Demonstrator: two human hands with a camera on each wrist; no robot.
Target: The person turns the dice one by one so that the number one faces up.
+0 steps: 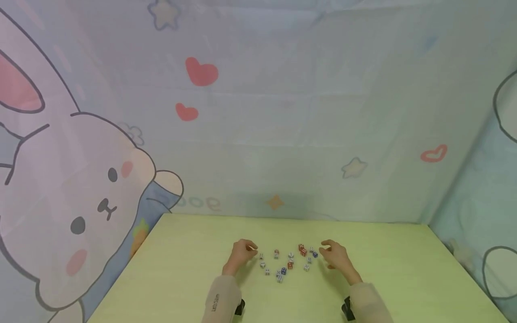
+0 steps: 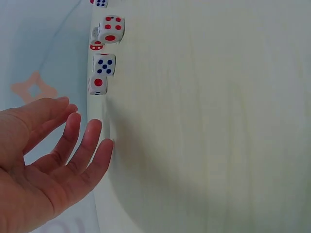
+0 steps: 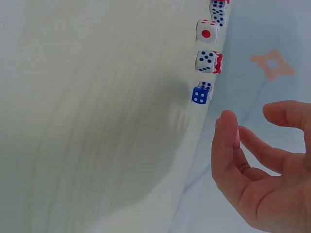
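Several small dice lie loosely scattered on the table between two bare hands. In the head view there are white dice (image 1: 267,272), red dice (image 1: 303,252) and blue dice (image 1: 284,271). To their left hovers my left hand (image 1: 243,251), its fingers loosely bent and holding nothing. Closest to it in the left wrist view is a white die (image 2: 98,85) with a red spot. On the other side my right hand (image 1: 336,256) hangs with relaxed, spread fingers and an empty palm. Nearest its fingertips in the right wrist view is a blue die (image 3: 199,95), partly covering a white one.
The pale yellow-green table (image 1: 173,269) reaches back to a printed cloth (image 1: 258,134) hung behind it. A second cloth panel (image 1: 480,179) hangs along the right side. Dark straps with small devices (image 1: 240,307) sit at both wrists.
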